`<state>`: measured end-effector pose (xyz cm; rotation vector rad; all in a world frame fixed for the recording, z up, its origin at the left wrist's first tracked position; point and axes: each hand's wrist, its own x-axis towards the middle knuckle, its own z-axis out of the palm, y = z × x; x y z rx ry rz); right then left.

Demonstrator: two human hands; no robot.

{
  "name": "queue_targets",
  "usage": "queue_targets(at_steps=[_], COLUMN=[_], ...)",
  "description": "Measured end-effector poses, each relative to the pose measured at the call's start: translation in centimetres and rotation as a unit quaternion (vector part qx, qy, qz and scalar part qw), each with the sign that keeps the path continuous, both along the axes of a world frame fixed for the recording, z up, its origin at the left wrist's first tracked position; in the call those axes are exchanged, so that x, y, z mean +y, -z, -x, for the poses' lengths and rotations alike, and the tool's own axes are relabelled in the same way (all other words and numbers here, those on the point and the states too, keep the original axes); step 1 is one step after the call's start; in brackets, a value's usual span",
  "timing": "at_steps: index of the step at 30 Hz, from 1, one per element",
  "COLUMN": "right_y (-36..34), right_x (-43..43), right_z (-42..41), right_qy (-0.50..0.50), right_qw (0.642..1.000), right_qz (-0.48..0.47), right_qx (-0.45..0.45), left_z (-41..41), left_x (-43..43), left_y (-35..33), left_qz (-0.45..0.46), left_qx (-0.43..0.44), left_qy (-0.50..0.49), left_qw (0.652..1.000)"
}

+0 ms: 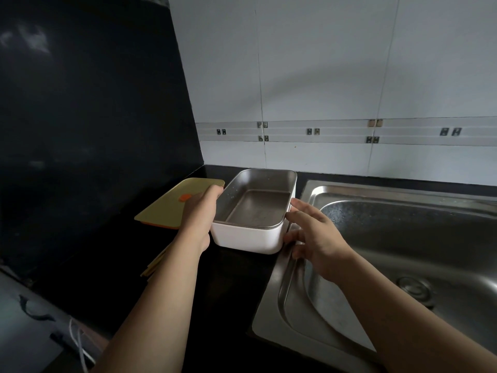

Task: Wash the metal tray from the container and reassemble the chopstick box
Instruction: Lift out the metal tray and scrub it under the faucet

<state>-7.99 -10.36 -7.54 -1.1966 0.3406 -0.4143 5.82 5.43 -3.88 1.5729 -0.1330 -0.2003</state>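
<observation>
The metal tray [255,200] sits nested inside the white container [247,239], its rim flush with the container's top edge, and a few water drops speckle its inner walls. The container stands on the black counter [236,281], toward the back and right up against the left rim of the steel sink [403,238].

The left hand [200,211] is pressed to the container's left side, fingers curled over the tray's rim, so it appears to be gripping that edge. The right hand [312,232] is spread open at the container's right end, fingertips touching or just short of the wall; it has closed on nothing.

Judging by the drops, the tray may already be washed and just seated, which would put the work at reassembly; it could equally be about to be lifted out, and one view does not settle that. If reassembly, the next move calls for the yellow-green lid [172,205], which lies flat on the counter just left of the container, to be picked up, lined up square over the rim and pressed down. A bundle of pale sticks [154,263], likely chopsticks, pokes out from under the left forearm near the counter's front.

No brand, label or writing can be read anywhere.
</observation>
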Motion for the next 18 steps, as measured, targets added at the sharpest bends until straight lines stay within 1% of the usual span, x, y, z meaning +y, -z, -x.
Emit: queue_targets(at_steps=[8,18], right_y=[-0.14,0.38], right_x=[0.13,0.19], right_z=[0.25,-0.13], right_qy=[-0.012,-0.002], right_qw=[1.0,0.997], right_qz=[0.012,0.076], right_qx=[-0.005,0.015], left_z=[0.35,0.41], left_x=[0.1,0.27], left_y=[-0.45,-0.72], left_qz=[0.011,-0.019], left_qx=[0.027,0.041], left_qy=[0.014,-0.003], left_qw=[0.999,0.999])
